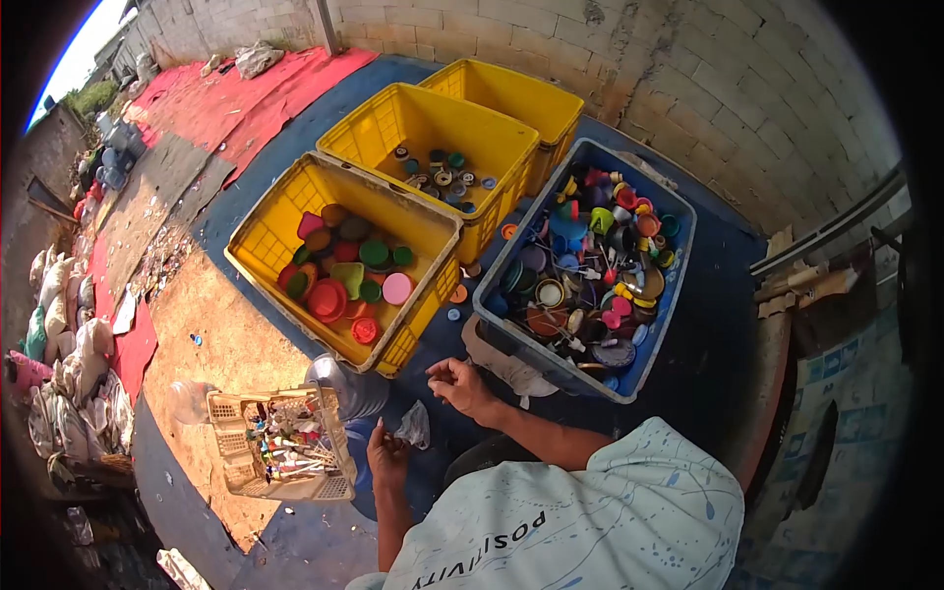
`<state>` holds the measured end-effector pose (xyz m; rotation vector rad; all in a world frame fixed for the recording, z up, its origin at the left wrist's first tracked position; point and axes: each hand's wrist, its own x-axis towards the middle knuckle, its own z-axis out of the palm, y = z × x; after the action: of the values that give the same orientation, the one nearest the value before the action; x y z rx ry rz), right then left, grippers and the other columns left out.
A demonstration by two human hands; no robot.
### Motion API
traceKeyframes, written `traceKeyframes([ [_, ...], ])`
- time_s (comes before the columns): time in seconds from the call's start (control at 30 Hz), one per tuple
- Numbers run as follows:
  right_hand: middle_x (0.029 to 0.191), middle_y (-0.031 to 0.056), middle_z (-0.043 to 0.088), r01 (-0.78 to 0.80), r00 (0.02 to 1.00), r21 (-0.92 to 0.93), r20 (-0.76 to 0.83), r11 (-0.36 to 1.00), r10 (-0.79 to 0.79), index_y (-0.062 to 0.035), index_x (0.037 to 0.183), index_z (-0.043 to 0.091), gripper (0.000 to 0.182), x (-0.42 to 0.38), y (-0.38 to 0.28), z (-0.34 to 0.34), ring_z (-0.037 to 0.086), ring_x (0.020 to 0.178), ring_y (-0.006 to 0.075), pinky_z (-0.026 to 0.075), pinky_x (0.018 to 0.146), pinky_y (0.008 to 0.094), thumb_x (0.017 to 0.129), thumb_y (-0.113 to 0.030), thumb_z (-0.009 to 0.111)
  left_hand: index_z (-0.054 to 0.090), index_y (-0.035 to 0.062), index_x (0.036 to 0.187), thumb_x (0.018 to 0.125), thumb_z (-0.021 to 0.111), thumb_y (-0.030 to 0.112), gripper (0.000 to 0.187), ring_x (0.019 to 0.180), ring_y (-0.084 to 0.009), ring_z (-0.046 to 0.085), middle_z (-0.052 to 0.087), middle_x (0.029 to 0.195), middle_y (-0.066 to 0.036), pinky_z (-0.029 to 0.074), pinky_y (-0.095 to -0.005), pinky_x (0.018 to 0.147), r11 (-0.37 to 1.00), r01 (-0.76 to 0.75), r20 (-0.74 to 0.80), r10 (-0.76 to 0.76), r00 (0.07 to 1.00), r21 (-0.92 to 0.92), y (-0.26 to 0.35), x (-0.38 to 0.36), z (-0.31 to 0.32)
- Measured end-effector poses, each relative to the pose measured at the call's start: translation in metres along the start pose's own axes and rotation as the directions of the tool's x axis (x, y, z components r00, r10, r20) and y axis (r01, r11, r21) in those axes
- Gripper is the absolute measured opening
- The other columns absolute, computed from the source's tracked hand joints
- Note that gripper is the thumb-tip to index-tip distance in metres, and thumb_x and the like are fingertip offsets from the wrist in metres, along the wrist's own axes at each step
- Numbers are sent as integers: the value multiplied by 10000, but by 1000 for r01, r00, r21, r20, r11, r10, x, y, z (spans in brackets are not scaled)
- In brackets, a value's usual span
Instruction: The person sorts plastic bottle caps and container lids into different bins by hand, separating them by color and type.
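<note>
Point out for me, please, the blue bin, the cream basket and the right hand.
Blue bin (539,354): head view; on its near wall.
Cream basket (234,444): head view; on its side wall.
Right hand (466,387): head view; on the hand's middle.

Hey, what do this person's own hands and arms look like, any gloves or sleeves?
Both the left hand and right hand are gloveless, with bare forearms. A pale shirt with blue splatter marks and dark lettering, POSITIVITY, covers the upper right arm.

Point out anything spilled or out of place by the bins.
An orange cap and a blue cap lie loose between the front yellow bin and the blue bin. They look dropped, as most others sit inside the bins.
</note>
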<state>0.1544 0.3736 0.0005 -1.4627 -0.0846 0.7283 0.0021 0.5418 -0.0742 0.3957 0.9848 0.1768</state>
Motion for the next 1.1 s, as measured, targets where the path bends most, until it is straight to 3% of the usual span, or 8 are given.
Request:
traceKeyframes([
  [0.17,827,2,606,-60,998,-84,-27,995,58,-51,1053,592,198,-72,26,-43,563,725,64,477,607,228,872,-120,633,531,187,696,881,674,267,248,449,-90,377,451,550,66,362,-272,507,994,97,23,-98,995,45,-49,-24,-24],
  [0.27,835,10,617,-2,998,-161,-65,987,-9,-38,1048,597,204,-96,23,-73,581,751,86,492,647,243,871,-133,635,529,183,696,880,678,291,260,449,-95,380,448,550,65,362,-269,515,990,107,15,-109,994,90,-79,-28,-21],
  [0.47,854,76,646,197,962,-277,-128,940,-239,-3,1012,606,222,-128,15,-153,626,793,162,504,752,302,833,-129,642,505,177,681,886,668,318,297,484,-99,413,433,553,53,331,-269,494,967,-18,86,-4,996,256,-138,-58,56],
  [0.63,921,40,629,163,978,-116,-113,980,-176,-16,1065,598,231,-151,31,-270,589,845,101,484,746,250,871,-135,640,511,140,723,913,632,312,283,494,-84,396,435,579,46,335,-254,505,919,-180,176,125,977,351,-211,-67,157],
  [0.73,914,23,614,-30,990,50,-135,998,36,0,1076,588,235,-169,16,-346,565,787,70,472,697,221,873,-102,646,537,122,756,926,618,297,257,504,-76,418,445,583,45,361,-246,511,917,-258,204,202,958,303,-269,-80,220],
  [0.9,850,22,616,148,925,-81,-342,986,-166,8,1039,601,211,-158,5,-460,579,733,82,489,682,238,856,-92,634,574,103,805,934,614,278,221,531,-67,469,497,611,36,389,-229,523,913,-203,275,105,956,355,-362,-108,279],
  [0.93,832,15,606,95,933,47,-353,994,-72,11,1036,592,205,-157,-15,-475,574,738,72,487,669,226,854,-75,630,577,99,809,934,616,276,220,535,-66,474,507,616,34,388,-225,524,900,-179,269,72,960,398,-377,-111,283],
  [1.1,877,13,583,231,875,342,-482,911,-40,-4,1089,552,235,-113,-51,-532,561,732,69,484,651,226,881,-89,618,589,92,819,933,621,265,210,541,-58,476,518,622,33,384,-210,527,803,-232,322,54,945,548,-394,-108,297],
])
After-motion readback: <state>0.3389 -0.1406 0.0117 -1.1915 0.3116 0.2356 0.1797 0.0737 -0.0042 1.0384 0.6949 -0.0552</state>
